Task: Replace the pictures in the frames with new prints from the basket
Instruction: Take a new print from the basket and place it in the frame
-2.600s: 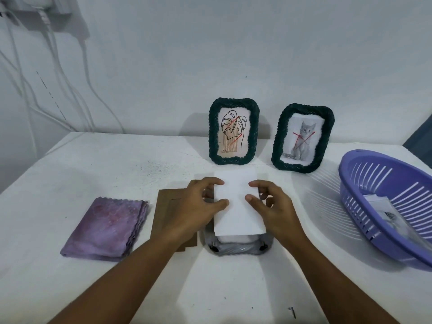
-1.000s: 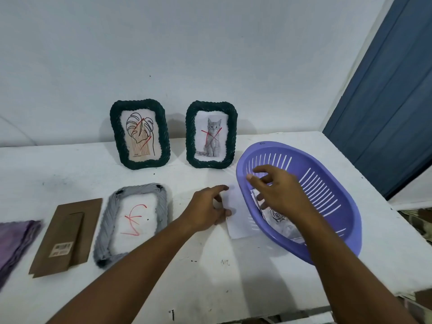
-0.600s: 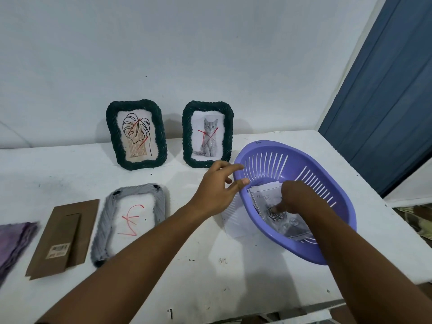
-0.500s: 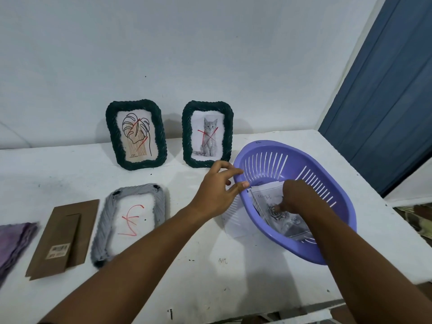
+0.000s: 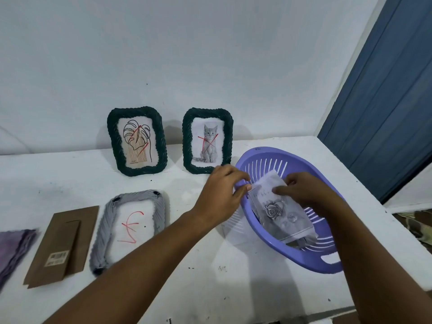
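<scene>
On the white table, seen from the head camera, things run from nine o'clock toward three. At the far nine o'clock edge lies a folded purple cloth, partly cut off by the view. Just beside it, toward the centre, a brown cardboard backing lies flat with a barcode sticker near its lower end. Next comes a grey woven frame lying flat, its opening showing a white sheet scrawled with a red mark.

Against the wall at about eleven o'clock a dark green frame with a leaf drawing stands upright, and at twelve o'clock a second dark green frame with a kitten picture stands beside it; both pictures carry red crosses.

The left hand reaches to the near rim of the purple basket, which sits at about two to three o'clock; its thumb and fingers are curled and pinch the corner of a grey rose print. The right hand is over the basket, fingers bent, holding the same print at its upper edge with the thumb laid across it. The print is tilted, lifted partly above the basket's floor, with more paper under it. A white sheet lies on the table, tucked partly under the basket's nine o'clock side.
</scene>
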